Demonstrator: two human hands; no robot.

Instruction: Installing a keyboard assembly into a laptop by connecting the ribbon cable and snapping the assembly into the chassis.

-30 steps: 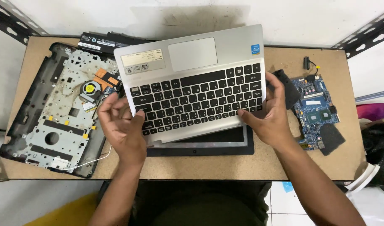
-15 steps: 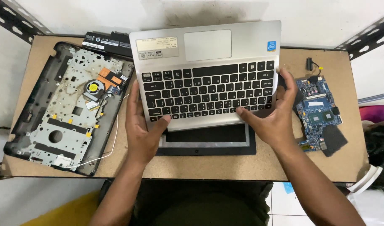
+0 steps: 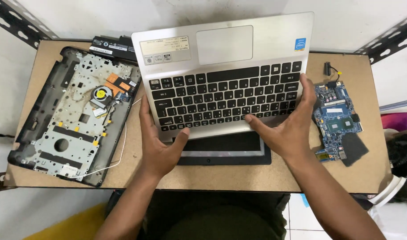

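A silver laptop keyboard deck (image 3: pixel 225 75) with black keys and a touchpad lies turned away from me, over a black screen panel (image 3: pixel 225 151) whose lower edge shows beneath it. My left hand (image 3: pixel 158 142) grips the deck's left near corner, thumb on the lowest key row. My right hand (image 3: pixel 288 129) holds the right near corner, fingers up along its right edge, thumb on the keys.
An opened black laptop base (image 3: pixel 70 115) with a metal plate, a fan and a loose white wire lies at the left. A black battery (image 3: pixel 112 46) sits behind it. A blue circuit board (image 3: pixel 339 122) and a small cable connector (image 3: pixel 330 69) lie at the right on the brown table (image 3: pixel 345 178). Black rack struts stand at both far corners.
The keyboard deck has swung from tilted to square and sits further over the table's back edge. Both hands shifted with it, staying on its near corners.
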